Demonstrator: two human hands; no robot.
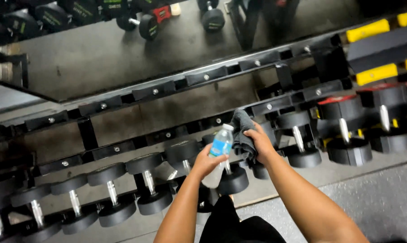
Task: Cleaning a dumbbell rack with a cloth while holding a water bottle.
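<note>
Right now the person's left hand (206, 163) is wrapped around a clear plastic bottle with a blue label and white cap (218, 153), fingers closed on its middle, held above the black round-headed dumbbells (149, 182) on the dark metal rack (122, 96). Just beside it, the right hand (259, 141) clutches a bunched dark grey cloth (243, 135), fingers curled tight. I'd say keeping bottle upright and cloth close avoids drips.

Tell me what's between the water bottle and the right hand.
A grey cloth, gripped by the right hand, sits beside the bottle in the head view.
</note>
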